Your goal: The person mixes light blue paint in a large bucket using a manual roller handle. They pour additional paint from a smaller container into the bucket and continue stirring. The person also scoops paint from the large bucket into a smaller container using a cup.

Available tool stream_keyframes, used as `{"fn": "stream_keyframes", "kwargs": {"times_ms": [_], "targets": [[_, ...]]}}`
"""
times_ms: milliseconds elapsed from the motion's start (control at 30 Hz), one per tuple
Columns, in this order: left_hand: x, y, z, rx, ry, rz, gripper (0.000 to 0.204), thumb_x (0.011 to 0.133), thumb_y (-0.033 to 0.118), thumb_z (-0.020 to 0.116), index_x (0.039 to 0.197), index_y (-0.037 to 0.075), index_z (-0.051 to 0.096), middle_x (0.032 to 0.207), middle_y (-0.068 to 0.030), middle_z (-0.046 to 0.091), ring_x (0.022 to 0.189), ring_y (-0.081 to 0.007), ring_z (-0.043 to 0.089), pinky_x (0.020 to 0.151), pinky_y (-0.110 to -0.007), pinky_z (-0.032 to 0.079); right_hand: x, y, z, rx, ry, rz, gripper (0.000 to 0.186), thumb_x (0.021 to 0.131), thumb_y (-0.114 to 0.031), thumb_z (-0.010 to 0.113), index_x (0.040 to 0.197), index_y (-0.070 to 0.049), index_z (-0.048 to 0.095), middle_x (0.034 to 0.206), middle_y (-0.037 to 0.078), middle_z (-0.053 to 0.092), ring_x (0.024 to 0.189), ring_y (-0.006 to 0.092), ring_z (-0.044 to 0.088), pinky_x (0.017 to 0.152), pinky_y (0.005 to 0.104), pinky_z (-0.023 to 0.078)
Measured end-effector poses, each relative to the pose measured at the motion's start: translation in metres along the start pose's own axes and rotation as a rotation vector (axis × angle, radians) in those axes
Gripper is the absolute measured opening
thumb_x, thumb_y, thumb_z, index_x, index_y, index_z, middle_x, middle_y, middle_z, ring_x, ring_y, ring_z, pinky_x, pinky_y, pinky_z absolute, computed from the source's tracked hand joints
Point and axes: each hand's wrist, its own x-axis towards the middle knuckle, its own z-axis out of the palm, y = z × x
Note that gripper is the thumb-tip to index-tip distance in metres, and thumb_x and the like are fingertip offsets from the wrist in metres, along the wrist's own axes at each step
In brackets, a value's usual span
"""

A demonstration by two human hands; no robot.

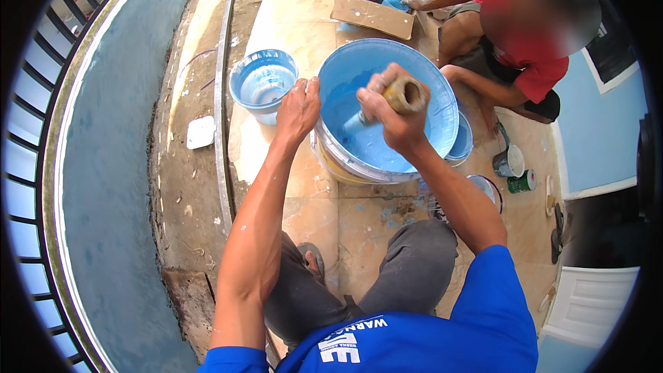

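Bucket of light blue paint sits on the tiled floor between my knees. My left hand steadies its rim, fingers draped loosely; my right hand is clenched around a wooden stick dipped into the paint. Smaller blue tub stands just left.

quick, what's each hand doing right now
Left hand: open, fingers resting on the rim of the big paint bucket.
Right hand: closed around a wooden stick dipped in the blue paint.
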Motion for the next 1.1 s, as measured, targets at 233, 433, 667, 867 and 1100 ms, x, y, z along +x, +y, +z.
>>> {"fn": "stream_keyframes", "kwargs": {"times_ms": [233, 433, 667, 867, 1100], "targets": [[-0.005, 0.018, 0.004, -0.057, 0.041, 0.013, 0.05, 0.105, 0.041, 0.04, 0.117, -0.001, 0.064, 0.117, -0.0317, 0.067, 0.114, -0.0518, 0.06, 0.098, -0.054, 0.045, 0.035, 0.062, -0.014, -0.238, 0.098, -0.075, 0.025, 0.084, -0.005, 0.077, 0.072, -0.007, 0.055, 0.062, -0.001, 0.056, 0.059, 0.006, 0.048, 0.055, 0.0289, 0.042], [-0.006, 0.013, -0.002, -0.067, 0.057, 0.072, 0.052, 0.106, 0.04, 0.037, 0.113, -0.004, 0.064, 0.114, -0.0349, 0.066, 0.111, -0.0535, 0.06, 0.096, -0.055, 0.044, 0.005, 0.036, -0.013, -0.154, -0.051, -0.029, 0.023, 0.089, -0.004, 0.074, 0.074, -0.008, 0.057, 0.063, -0.001, 0.058, 0.056, 0.0047, 0.052, 0.051, 0.0235, 0.041], [-0.007, 0.014, 0.005, -0.088, 0.018, 0.069, 0.054, 0.106, 0.041, 0.037, 0.118, -0.005, 0.063, 0.117, -0.0354, 0.065, 0.114, -0.0535, 0.058, 0.099, -0.054, 0.043, -0.045, -0.007, -0.056, 0.066, -0.077, 0.197, 0.02, 0.087, -0.004, 0.075, 0.077, -0.007, 0.058, 0.066, -0.001, 0.059, 0.059, 0.0046, 0.053, 0.053, 0.0253, 0.041], [-0.01, 0.019, -0.002, -0.079, 0.024, 0.018, 0.054, 0.106, 0.042, 0.038, 0.116, -0.004, 0.064, 0.115, -0.0362, 0.066, 0.113, -0.0537, 0.059, 0.098, -0.053, 0.043, -0.057, -0.027, -0.087, 0.135, 0.007, 0.15, 0.02, 0.087, 0.005, 0.069, 0.078, -0.005, 0.054, 0.068, 0.003, 0.06, 0.058, 0.0068, 0.052, 0.053, 0.025, 0.041], [-0.008, 0.016, 0.002, -0.093, 0.05, 0.032, 0.054, 0.106, 0.042, 0.038, 0.114, -0.005, 0.063, 0.114, -0.0359, 0.067, 0.113, -0.053, 0.06, 0.098, -0.052, 0.043, -0.02, -0.016, -0.101, 0.221, 0.139, -0.012, 0.021, 0.086, 0.009, 0.067, 0.079, -0.005, 0.054, 0.068, 0.004, 0.058, 0.058, 0.0095, 0.053, 0.054, 0.0271, 0.044]]}}
